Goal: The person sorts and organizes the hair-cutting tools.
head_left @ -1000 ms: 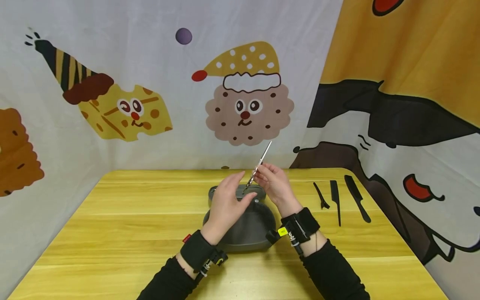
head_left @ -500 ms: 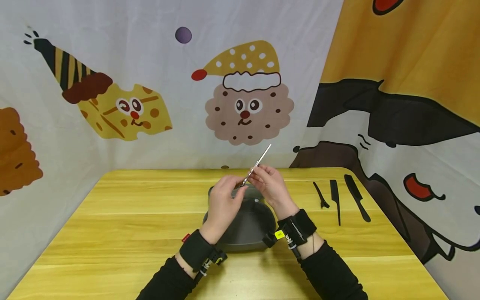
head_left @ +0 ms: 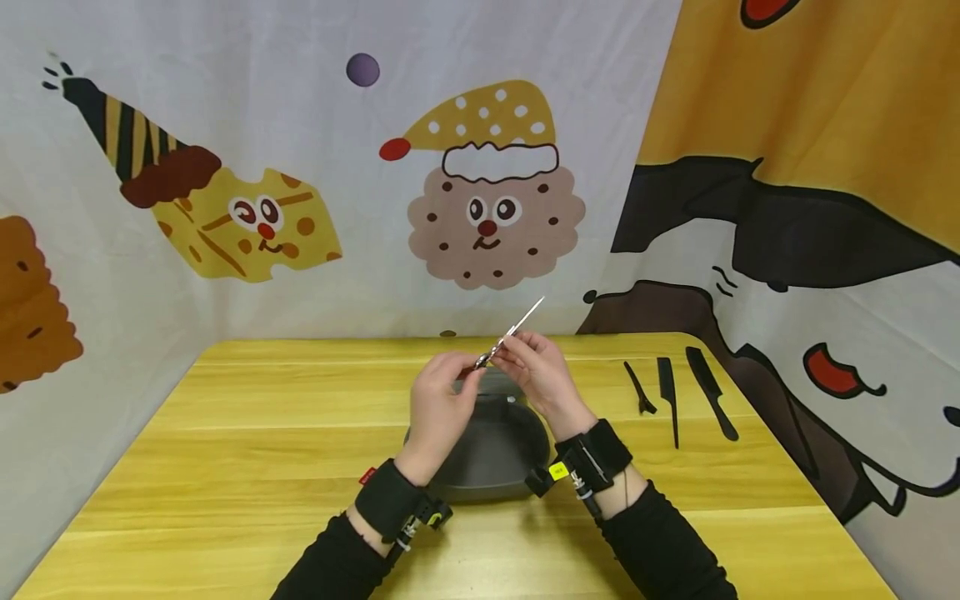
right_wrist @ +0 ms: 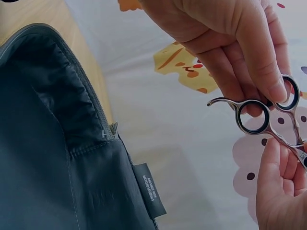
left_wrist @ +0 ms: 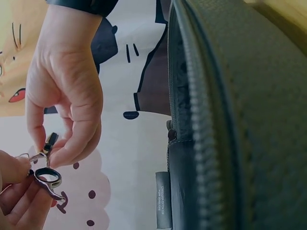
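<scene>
A pair of silver hairdressing scissors (head_left: pixel 529 314) is held above the case, blades slanting up and away to the right. My left hand (head_left: pixel 437 410) pinches the handle end; in the right wrist view its thumb and fingers are at one finger ring (right_wrist: pixel 238 119) with a dark insert. Nearer the blades, my right hand (head_left: pixel 546 382) pinches the scissors between thumb and fingers. Below both hands lies an open dark grey zip case (head_left: pixel 491 467), its lid at the back. The left wrist view shows the rings and curved finger rest close up, beside the case's zipped edge (left_wrist: pixel 196 110).
At the table's right lie a black hair clip (head_left: pixel 639 387), a black tail comb (head_left: pixel 667 392) and a broad black comb (head_left: pixel 711 392). The wooden table (head_left: pixel 225 467) meets a patterned cloth backdrop (head_left: pixel 300 100) behind and to the right.
My left hand has moved from hovering, fingers apart, near the handles to pinching them. The scissors have tilted lower, and their blades now show edge-on. The head view has shifted slightly.
</scene>
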`<state>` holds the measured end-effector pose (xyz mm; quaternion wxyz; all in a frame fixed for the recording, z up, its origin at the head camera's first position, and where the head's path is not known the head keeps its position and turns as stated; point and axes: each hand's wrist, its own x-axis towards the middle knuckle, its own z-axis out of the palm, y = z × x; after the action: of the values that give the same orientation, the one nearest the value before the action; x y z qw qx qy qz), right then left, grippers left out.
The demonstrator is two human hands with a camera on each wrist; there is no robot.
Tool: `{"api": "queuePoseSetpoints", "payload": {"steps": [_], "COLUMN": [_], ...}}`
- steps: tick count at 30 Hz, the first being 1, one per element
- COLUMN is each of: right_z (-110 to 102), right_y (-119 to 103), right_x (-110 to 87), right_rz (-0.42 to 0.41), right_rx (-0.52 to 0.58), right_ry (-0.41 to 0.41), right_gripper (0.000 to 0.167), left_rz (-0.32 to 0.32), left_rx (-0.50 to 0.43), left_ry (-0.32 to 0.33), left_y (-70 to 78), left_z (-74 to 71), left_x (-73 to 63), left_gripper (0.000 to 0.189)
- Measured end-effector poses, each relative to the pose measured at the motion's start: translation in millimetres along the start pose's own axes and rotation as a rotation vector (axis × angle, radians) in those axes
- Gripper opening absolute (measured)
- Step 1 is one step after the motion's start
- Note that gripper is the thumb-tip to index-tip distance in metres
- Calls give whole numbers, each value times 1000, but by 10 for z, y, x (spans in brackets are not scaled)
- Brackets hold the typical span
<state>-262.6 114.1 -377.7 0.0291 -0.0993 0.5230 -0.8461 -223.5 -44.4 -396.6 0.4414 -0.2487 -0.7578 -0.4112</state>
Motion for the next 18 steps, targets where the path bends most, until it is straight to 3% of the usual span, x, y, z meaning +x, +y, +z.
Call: {"api": "queuePoseSetpoints", "payload": {"steps": [12,18], "right_z": [-17,-17], "right_y": [13,-4], "right_x": [-18,-15], "right_rz": [-7,6], "right_rx": [16,2], "right_ry": [-28,-28], "right_gripper": [15,4], "left_rz": [-18,-54], "left_rx": [-26,-39], "left_ry": [5,23], "left_y": [-8,-25], "left_z": [-24,-36], "left_x": [8,12], "left_gripper": [12,11]}}
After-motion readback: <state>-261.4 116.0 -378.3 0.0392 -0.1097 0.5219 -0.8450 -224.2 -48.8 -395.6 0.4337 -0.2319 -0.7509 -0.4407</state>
